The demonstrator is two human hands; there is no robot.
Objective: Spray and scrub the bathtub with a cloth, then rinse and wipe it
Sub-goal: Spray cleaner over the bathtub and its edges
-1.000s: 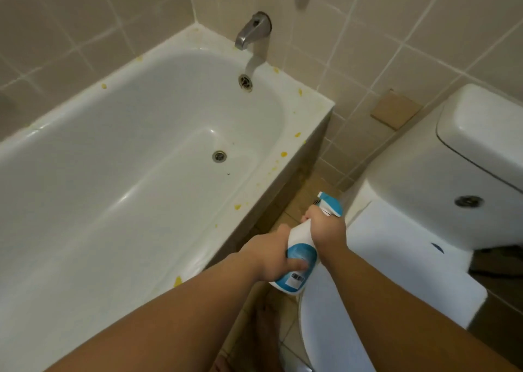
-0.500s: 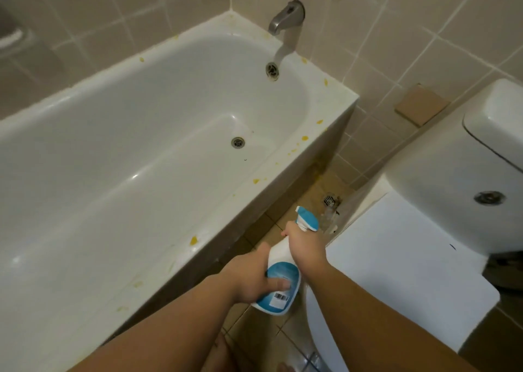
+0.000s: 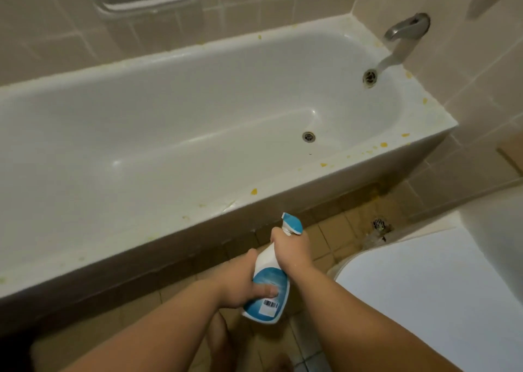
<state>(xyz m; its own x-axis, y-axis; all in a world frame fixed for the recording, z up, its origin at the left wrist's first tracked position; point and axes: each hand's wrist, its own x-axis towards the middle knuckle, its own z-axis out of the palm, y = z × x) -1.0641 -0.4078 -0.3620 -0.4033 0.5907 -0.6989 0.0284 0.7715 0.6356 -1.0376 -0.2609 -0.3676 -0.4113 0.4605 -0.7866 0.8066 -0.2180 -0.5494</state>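
Over the tiled floor (image 3: pixel 334 230), just beside the bathtub (image 3: pixel 198 224) rim's yellow-flecked near edge, the spray bottle (image 3: pixel 268 286) is gripped around its body by the left hand (image 3: pixel 240 284) and apparently around its neck by the right hand (image 3: pixel 291 247).

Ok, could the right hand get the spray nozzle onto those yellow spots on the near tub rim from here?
Probably yes: the right hand grips the spray bottle just below the bathtub rim, and nothing lies between.

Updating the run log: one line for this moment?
phase: pre-spray | left hand: holds spray bottle body | right hand: grips its neck | bathtub: yellow spots on rim
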